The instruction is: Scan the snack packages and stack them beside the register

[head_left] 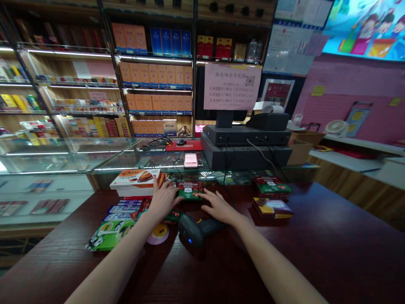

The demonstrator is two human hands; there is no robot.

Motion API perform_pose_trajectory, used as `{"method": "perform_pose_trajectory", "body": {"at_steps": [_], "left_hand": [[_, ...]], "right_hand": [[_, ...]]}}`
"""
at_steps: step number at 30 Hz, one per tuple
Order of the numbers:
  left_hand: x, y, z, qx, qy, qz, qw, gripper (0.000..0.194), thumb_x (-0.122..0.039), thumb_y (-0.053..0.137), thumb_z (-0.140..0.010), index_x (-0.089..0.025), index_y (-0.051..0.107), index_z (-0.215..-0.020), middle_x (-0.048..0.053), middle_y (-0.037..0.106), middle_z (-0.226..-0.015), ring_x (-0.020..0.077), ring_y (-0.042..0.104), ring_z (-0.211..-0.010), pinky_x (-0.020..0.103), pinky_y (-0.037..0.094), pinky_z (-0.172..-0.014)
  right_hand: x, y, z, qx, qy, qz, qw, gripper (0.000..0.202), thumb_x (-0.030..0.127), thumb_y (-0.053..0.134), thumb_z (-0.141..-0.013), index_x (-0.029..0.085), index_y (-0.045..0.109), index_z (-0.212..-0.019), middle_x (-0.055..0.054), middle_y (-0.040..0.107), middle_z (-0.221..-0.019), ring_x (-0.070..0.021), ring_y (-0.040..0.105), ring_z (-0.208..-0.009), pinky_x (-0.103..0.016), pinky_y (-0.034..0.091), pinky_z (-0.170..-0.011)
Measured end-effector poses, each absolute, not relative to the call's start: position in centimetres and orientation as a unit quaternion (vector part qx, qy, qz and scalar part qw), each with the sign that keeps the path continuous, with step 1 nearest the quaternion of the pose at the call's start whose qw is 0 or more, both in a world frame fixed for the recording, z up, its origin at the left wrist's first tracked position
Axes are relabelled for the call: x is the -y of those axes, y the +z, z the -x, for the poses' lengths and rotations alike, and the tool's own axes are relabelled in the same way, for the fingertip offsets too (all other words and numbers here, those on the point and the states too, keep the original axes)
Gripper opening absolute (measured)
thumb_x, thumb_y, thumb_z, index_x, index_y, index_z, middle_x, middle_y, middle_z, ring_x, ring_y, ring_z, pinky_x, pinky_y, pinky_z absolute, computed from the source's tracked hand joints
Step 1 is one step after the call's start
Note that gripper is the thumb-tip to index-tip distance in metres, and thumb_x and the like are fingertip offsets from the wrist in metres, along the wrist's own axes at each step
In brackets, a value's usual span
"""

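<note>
Wooden shelving [157, 59] stocked with boxes spans the view from ten to twelve o'clock, as the person sees it. A glass display counter [145, 158] stands before it, and the dark wooden table [316, 245] lies nearest. At one o'clock, on the glass counter, sits a dark register [245, 145], its monitor bearing a pink paper sign [232, 86].

On the table at eleven o'clock lies a white and orange Dove box [133, 179]; nearer, at ten o'clock, is a green panda packet [109, 234], with blue and white packets [122, 211] just beyond it.

The left hand [164, 197] reaches toward twelve o'clock with fingers spread, its index finger beside the box. The right hand [218, 205] is open too, fingers loosely spread and slightly curved. Between them, at twelve o'clock, the red and green pack [190, 191] lies on the table; the fingertips are at its sides, though firm contact cannot be told.

Nearer than the pack lies a black barcode scanner [193, 232], a blue light on it. At one o'clock are a similar red and green bundle [271, 185] and a nearer gold and purple bundle [273, 208]. A round yellow and pink disc [158, 233] sits left of the scanner.
</note>
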State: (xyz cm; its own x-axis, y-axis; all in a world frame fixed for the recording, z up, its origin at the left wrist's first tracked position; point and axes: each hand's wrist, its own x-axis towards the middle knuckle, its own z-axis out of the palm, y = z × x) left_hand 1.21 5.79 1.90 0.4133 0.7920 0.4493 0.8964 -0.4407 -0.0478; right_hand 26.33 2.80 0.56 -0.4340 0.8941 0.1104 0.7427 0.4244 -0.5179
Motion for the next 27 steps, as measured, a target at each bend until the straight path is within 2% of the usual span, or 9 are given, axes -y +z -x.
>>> {"method": "perform_pose_trajectory", "body": {"at_steps": [6,11,19,27], "left_hand": [[-5.6,2.5,-1.1,0.495,-0.205,0.834,0.130,0.029,-0.039,0.064,-0.089,-0.026,0.070,-0.114,0.008,0.074,-0.115,0.0340,0.052,-0.132,0.073,-0.007,-0.115],[-5.0,3.2,-1.1,0.490,-0.228,0.831,0.128,0.033,-0.030,0.063,-0.090,-0.027,0.065,-0.123,0.007,0.071,-0.125,0.0330,0.048,-0.137,0.073,-0.007,-0.115],[-3.1,3.2,-1.2,0.473,-0.315,0.812,0.136,0.039,-0.030,0.059,-0.092,-0.025,0.059,-0.131,0.010,0.068,-0.129,0.0337,0.051,-0.135,0.075,-0.003,-0.115],[-2.4,2.2,-1.1,0.444,-0.360,0.804,0.164,0.043,-0.030,0.058,-0.094,-0.024,0.054,-0.137,0.012,0.065,-0.134,0.0311,0.051,-0.135,0.072,0.000,-0.117]], "right_hand": [[-2.3,1.0,-26.4,0.816,0.189,0.501,0.218,0.058,0.023,0.056,-0.090,0.025,0.046,-0.147,-0.012,0.039,-0.158,-0.0234,0.025,-0.151,-0.060,0.011,-0.121],[-2.3,0.8,-26.5,0.811,0.155,0.490,0.278,0.058,0.019,0.056,-0.089,0.027,0.047,-0.146,-0.008,0.046,-0.154,-0.0219,0.029,-0.149,-0.057,0.013,-0.122],[-2.3,-0.6,-26.6,0.791,0.045,0.455,0.407,0.047,0.018,0.057,-0.091,0.027,0.058,-0.137,-0.008,0.060,-0.141,-0.0246,0.048,-0.139,-0.057,0.031,-0.117],[-2.0,-1.4,-26.8,0.796,-0.067,0.406,0.443,0.046,0.015,0.056,-0.093,0.026,0.057,-0.137,-0.008,0.065,-0.135,-0.0241,0.055,-0.132,-0.050,0.043,-0.109]]}}
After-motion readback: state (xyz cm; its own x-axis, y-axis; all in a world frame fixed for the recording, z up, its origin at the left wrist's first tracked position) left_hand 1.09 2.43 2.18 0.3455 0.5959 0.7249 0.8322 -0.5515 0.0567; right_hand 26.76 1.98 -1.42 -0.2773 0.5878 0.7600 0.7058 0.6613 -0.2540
